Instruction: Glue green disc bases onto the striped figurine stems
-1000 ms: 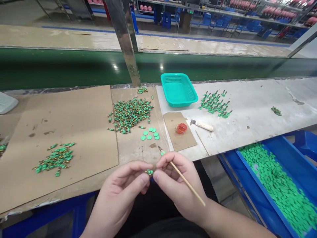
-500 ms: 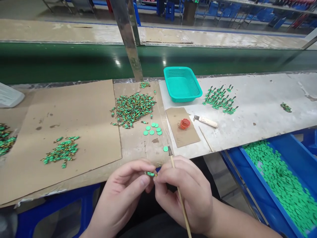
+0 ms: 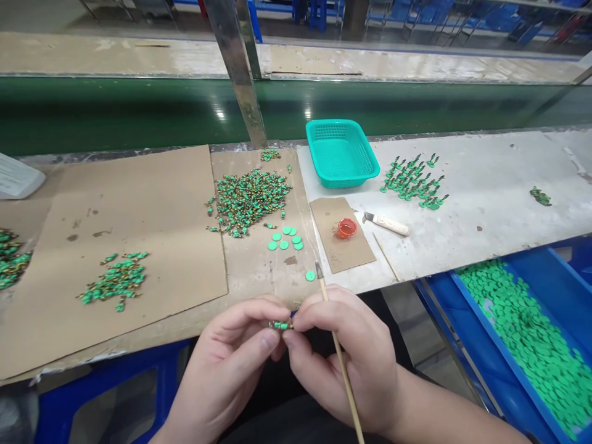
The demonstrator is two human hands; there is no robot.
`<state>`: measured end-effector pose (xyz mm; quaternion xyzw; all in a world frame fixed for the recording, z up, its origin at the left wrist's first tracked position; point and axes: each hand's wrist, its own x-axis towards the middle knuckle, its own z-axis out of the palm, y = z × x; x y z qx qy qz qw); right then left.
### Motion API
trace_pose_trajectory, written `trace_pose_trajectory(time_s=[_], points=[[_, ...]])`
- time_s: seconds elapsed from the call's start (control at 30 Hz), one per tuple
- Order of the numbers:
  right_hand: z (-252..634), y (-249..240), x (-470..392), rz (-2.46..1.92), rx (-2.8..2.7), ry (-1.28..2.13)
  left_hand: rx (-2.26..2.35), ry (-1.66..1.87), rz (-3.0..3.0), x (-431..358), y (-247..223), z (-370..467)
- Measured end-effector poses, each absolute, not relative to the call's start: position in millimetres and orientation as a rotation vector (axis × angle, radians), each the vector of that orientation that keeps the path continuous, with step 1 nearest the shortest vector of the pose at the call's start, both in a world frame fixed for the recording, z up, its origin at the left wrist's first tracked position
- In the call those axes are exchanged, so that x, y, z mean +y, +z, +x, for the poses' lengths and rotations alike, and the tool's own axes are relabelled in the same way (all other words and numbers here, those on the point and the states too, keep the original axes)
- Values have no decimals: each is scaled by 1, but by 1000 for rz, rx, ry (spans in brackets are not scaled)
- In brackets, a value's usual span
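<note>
Between my two hands, in front of the table edge, is a small green figurine (image 3: 280, 325) lying sideways. My left hand (image 3: 231, 351) pinches it between thumb and fingers. With thumb and forefinger, my right hand (image 3: 346, 351) touches the figurine's yellowish right end. A thin wooden paintbrush (image 3: 340, 357) is also held in my right hand, bristles pointing up and away. Just beyond the bristles lies a single green disc (image 3: 310, 275). Several more green discs (image 3: 284, 245) lie farther back, beside a large heap of figurines (image 3: 252, 200).
A red cup (image 3: 346, 228) of liquid sits on cardboard (image 3: 354, 259). Around it are a turquoise basket (image 3: 342, 176), a white-handled knife (image 3: 391, 224), a thin stick (image 3: 386, 257) and figurines standing on discs (image 3: 411, 179). At right, a blue bin (image 3: 562, 283) holds many discs. Left is another figurine pile (image 3: 118, 280).
My right thumb and forefinger have shifted slightly against the figurine's end. The brush has tilted a little, its tip moving right. The camera view has shifted slightly.
</note>
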<state>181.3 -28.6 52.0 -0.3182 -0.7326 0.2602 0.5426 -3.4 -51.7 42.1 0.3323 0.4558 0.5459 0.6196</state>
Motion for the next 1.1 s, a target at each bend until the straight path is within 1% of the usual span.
trace_pose_trajectory(time_s=[0.3, 0.5, 0.87, 1.1], points=[[181, 51, -30, -776, -1754, 614, 1070, 1236, 750, -53, 43, -4], [181, 50, -33, -745, -1758, 674, 1092, 1238, 728, -53, 45, -4], [182, 46, -32, -705, -1775, 649, 1040, 1282, 750, -52, 40, -3], [182, 49, -30, -819, -1679, 789, 1059, 1314, 740, -54, 41, -4]])
